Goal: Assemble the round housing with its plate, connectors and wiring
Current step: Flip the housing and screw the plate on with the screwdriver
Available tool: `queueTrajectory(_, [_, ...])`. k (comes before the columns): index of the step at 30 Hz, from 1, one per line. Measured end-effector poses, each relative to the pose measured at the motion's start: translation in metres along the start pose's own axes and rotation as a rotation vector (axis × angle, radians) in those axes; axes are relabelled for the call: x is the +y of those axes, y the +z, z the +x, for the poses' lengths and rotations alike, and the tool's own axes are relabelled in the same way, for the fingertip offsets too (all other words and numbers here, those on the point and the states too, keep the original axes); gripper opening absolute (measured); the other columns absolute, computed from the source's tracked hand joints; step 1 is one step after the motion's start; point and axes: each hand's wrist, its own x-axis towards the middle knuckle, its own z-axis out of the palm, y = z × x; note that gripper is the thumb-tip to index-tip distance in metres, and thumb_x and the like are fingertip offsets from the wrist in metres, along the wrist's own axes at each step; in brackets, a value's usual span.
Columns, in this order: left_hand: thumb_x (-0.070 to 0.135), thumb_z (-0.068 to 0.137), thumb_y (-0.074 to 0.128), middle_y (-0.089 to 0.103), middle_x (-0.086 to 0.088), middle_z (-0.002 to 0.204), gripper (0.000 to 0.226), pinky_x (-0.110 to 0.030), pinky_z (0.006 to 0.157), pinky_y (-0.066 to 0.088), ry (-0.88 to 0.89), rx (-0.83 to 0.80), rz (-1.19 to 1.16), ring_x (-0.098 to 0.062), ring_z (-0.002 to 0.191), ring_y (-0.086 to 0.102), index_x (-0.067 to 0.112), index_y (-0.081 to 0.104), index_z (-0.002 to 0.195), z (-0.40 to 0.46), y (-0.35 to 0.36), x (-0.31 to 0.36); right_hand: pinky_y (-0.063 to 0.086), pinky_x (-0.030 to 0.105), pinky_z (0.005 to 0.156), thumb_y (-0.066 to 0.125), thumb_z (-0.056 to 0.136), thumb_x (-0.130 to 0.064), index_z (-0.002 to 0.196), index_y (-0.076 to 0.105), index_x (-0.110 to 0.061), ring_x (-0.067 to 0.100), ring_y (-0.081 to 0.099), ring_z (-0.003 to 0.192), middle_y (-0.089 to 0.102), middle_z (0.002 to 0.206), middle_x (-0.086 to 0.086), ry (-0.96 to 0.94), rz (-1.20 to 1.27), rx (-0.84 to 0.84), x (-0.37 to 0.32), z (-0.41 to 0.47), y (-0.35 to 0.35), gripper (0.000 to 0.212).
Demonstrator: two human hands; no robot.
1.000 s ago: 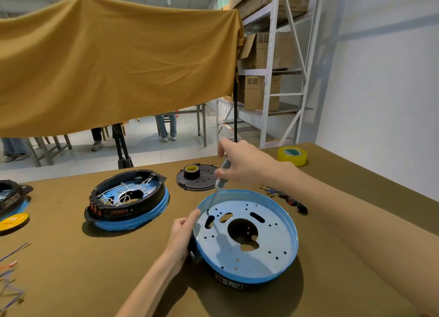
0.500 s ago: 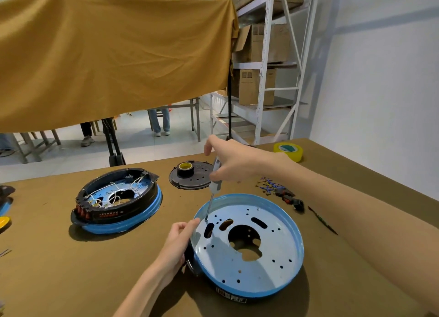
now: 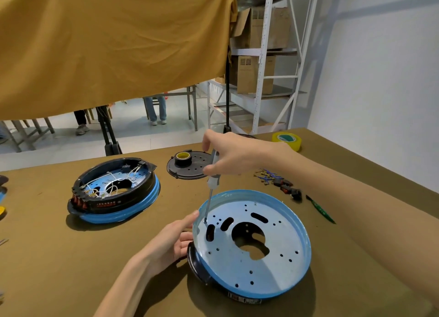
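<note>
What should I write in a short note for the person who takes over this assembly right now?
Right hand grips the screwdriver, tip in a hole near the plate's left edge. Left hand steadies the blue housing at its left rim.
A wired housing sits at left; the black disc, connectors and loose wires lie behind.
Done: plate seated in the housing.
Left: fasten plate, fit connectors, wire up.

The round housing point(image 3: 251, 245) at lower right looks like painted sheet metal, its pale blue inside smooth with a soft sheen, over a glossy black base. The screwdriver point(image 3: 210, 193) has a bright metal shaft and translucent plastic handle. Matt olive-brown cloth covers the desk point(image 3: 71, 269). The perforated disc point(image 3: 187, 168) at centre looks like matt black plastic.
</note>
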Motion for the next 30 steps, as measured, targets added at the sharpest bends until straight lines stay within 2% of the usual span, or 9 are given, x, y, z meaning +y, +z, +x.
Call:
queueTrajectory(2, [0.06,0.082,0.074,0.074,-0.02,0.12,0.08,-0.039,0.091,0.061,-0.013,-0.028,0.031,-0.034,0.113,0.072,0.008,0.047,0.138,-0.001,-0.002,-0.003,0.052,0.024,0.047,0.071,0.093,-0.027,0.121,0.045,-0.021,0.018,0.065,0.064,0.064,0.091,0.003,-0.01,0.073,-0.057,-0.001,-0.005,-0.002,0.039])
queueTrajectory(5, [0.063,0.072,0.085,0.073,-0.023,0.121,0.095,-0.044,0.098,0.059,-0.011,-0.047,0.059,-0.037,0.116,0.07,0.007,0.048,0.14,-0.001,-0.003,-0.005,0.054,0.03,0.046,0.063,0.098,-0.047,0.113,0.046,-0.021,0.011,0.066,0.049,0.066,0.083,-0.001,-0.044,-0.064,0.063,-0.006,-0.007,0.006,0.035])
queueTrajectory(10, [0.061,0.065,0.09,0.073,-0.023,0.12,0.102,-0.039,0.088,0.063,-0.022,-0.039,0.02,-0.036,0.114,0.071,0.007,0.048,0.14,0.002,-0.003,-0.007,0.053,0.025,0.048,0.073,0.091,-0.03,0.121,0.04,-0.024,0.015,0.068,0.061,0.066,0.088,0.001,-0.058,0.04,-0.06,-0.007,-0.017,0.001,0.045])
queueTrajectory(14, [0.059,0.073,0.084,0.073,-0.023,0.12,0.096,-0.039,0.088,0.063,-0.026,-0.027,0.018,-0.036,0.113,0.071,0.005,0.045,0.141,0.006,-0.006,-0.01,0.049,0.027,0.044,0.061,0.096,-0.054,0.116,0.043,-0.021,0.009,0.067,0.047,0.064,0.08,-0.003,-0.049,-0.137,0.113,-0.009,-0.02,0.01,0.043])
queueTrajectory(17, [0.063,0.062,0.091,0.073,-0.023,0.12,0.108,-0.04,0.089,0.063,-0.026,-0.017,0.03,-0.036,0.113,0.071,0.005,0.045,0.14,0.007,-0.007,-0.01,0.051,0.025,0.045,0.073,0.09,-0.039,0.124,0.036,-0.023,0.019,0.068,0.063,0.065,0.09,0.002,-0.028,0.023,-0.037,-0.008,-0.022,0.002,0.052])
queueTrajectory(19, [0.064,0.06,0.091,0.073,-0.022,0.12,0.109,-0.04,0.09,0.062,-0.026,-0.015,0.034,-0.035,0.113,0.071,0.006,0.045,0.14,0.007,-0.007,-0.01,0.051,0.023,0.044,0.071,0.093,-0.032,0.122,0.038,-0.019,0.013,0.068,0.054,0.065,0.088,0.004,-0.027,0.022,-0.017,-0.012,-0.022,0.002,0.045])
queueTrajectory(22, [0.063,0.063,0.09,0.072,-0.023,0.121,0.107,-0.04,0.088,0.062,-0.026,-0.004,0.035,-0.035,0.112,0.072,0.005,0.045,0.141,0.006,-0.008,-0.011,0.054,0.031,0.048,0.056,0.101,-0.051,0.119,0.042,-0.019,0.015,0.068,0.057,0.061,0.086,0.001,-0.037,-0.183,0.137,-0.018,-0.018,0.008,0.039])
queueTrajectory(26, [0.062,0.063,0.091,0.072,-0.024,0.122,0.109,-0.04,0.085,0.063,-0.027,0.022,0.015,-0.035,0.11,0.073,0.003,0.044,0.142,0.005,-0.006,-0.011,0.051,0.023,0.043,0.071,0.094,-0.027,0.126,0.036,-0.02,0.016,0.065,0.06,0.065,0.088,0.007,0.015,0.008,-0.089,-0.02,-0.017,-0.005,0.048])
queueTrajectory(30, [0.059,0.061,0.093,0.073,-0.024,0.12,0.115,-0.041,0.082,0.064,-0.057,0.037,-0.038,-0.037,0.107,0.074,0.0,0.043,0.146,0.0,0.0,-0.008,0.056,0.027,0.045,0.057,0.103,-0.039,0.12,0.042,-0.016,0.017,0.069,0.054,0.066,0.085,0.006,0.002,-0.156,0.027,-0.021,-0.014,0.001,0.032])
